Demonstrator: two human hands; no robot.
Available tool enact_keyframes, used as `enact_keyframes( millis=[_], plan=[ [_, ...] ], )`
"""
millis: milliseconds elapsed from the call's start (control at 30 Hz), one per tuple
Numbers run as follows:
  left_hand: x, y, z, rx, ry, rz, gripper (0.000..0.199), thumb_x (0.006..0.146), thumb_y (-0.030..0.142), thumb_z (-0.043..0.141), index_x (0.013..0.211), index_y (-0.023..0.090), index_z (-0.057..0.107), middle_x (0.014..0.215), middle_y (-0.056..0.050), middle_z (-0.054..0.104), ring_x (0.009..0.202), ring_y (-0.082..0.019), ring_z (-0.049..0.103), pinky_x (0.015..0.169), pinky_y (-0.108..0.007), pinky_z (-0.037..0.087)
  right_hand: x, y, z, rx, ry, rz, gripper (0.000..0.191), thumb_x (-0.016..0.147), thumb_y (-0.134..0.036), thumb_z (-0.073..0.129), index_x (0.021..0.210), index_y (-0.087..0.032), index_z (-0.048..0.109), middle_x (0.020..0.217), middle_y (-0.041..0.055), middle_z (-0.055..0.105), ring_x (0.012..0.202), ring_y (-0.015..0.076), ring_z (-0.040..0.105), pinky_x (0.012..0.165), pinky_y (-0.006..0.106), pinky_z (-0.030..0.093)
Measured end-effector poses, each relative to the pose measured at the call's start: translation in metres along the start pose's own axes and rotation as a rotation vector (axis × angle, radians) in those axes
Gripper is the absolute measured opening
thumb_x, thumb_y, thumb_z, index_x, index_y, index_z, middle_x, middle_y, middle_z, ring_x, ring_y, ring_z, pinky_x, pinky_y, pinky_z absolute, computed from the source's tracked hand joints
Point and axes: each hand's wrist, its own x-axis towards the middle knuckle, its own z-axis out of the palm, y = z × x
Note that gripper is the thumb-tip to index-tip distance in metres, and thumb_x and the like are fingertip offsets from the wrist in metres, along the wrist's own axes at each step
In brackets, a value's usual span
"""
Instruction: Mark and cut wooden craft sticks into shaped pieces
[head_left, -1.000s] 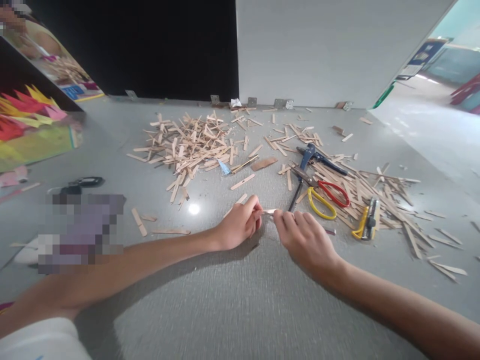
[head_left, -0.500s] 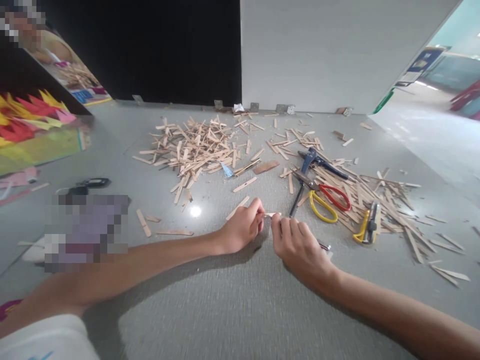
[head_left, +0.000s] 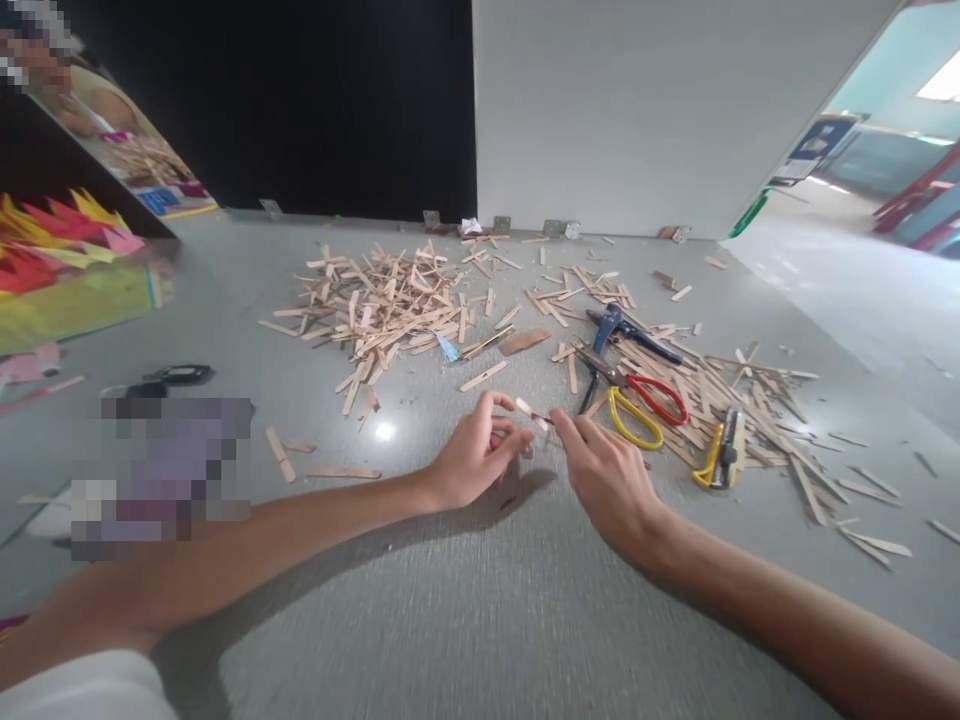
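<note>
Fingertips pinched, my right hand grips a thin dark tool; its kind is hidden by the hand. Short pale pieces of craft stick lie against its front end, between my two hands. My left hand is just left of these pieces, its thumb and fingers bent and apart. Whether a fingertip touches the wood, I cannot tell. Beyond my left hand lies a whole craft stick. Scissors with one red and one yellow handle rest beyond my right hand.
A big heap of craft sticks lies at back left, another pile at right. On that side are blue pliers and a yellow box cutter. A black and white panel stands behind. Another person is at far left.
My left hand has loosened from its closed grip on the wood, its fingers now apart. My right hand has turned slightly and still pinches. The view has shifted a little.
</note>
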Motion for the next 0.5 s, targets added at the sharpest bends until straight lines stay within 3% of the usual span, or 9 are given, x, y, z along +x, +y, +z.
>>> enact_keyframes(
  millis=[133,200,267,333,500],
  plan=[
    [0.0,0.004,0.0,0.062,0.048,-0.048,0.063,0.088,0.071,0.073,0.121,0.021,0.052,0.082,0.001,0.069,0.047,-0.011,0.054,0.047,-0.023,0.041,0.006,0.0,-0.005,0.525,-0.057,0.147,0.041,0.1,-0.008,0.043,0.134,-0.013,0.064,0.104,0.0139,0.078,0.085,0.0218,0.075,0.069,0.031,0.056],
    [0.0,0.005,-0.001,0.12,0.025,-0.035,0.054,0.094,0.072,0.064,0.106,0.02,0.063,0.071,0.003,0.065,0.045,-0.011,0.052,0.048,-0.024,0.04,0.008,-0.007,-0.013,0.769,-0.156,0.232,0.04,0.102,-0.014,0.044,0.137,-0.012,0.063,0.091,0.0101,0.078,0.073,0.019,0.073,0.064,0.029,0.057],
    [0.001,0.005,-0.002,0.181,0.006,0.011,0.057,0.101,0.072,0.05,0.085,0.02,0.064,0.059,0.004,0.057,0.045,-0.012,0.05,0.051,-0.025,0.041,0.01,-0.014,-0.023,0.957,-0.266,0.34,0.042,0.103,-0.018,0.044,0.141,-0.011,0.06,0.072,0.0022,0.073,0.053,0.0151,0.065,0.053,0.026,0.052],
    [0.001,0.004,-0.002,0.219,-0.001,0.048,0.063,0.105,0.072,0.039,0.078,0.02,0.063,0.057,0.004,0.056,0.048,-0.012,0.05,0.057,-0.026,0.043,0.01,-0.017,-0.031,1.025,-0.301,0.415,0.04,0.101,-0.021,0.046,0.136,-0.011,0.064,0.062,-0.0018,0.067,0.044,0.0133,0.06,0.047,0.023,0.048],
    [-0.003,0.004,-0.002,0.284,0.018,0.117,0.059,0.111,0.066,0.026,0.102,0.021,0.063,0.065,0.004,0.059,0.055,-0.015,0.053,0.066,-0.029,0.047,0.012,-0.011,-0.042,0.977,-0.3,0.468,0.028,0.099,-0.027,0.049,0.102,-0.016,0.075,0.065,0.0001,0.068,0.036,0.0097,0.052,0.039,0.022,0.041]
  ],
)
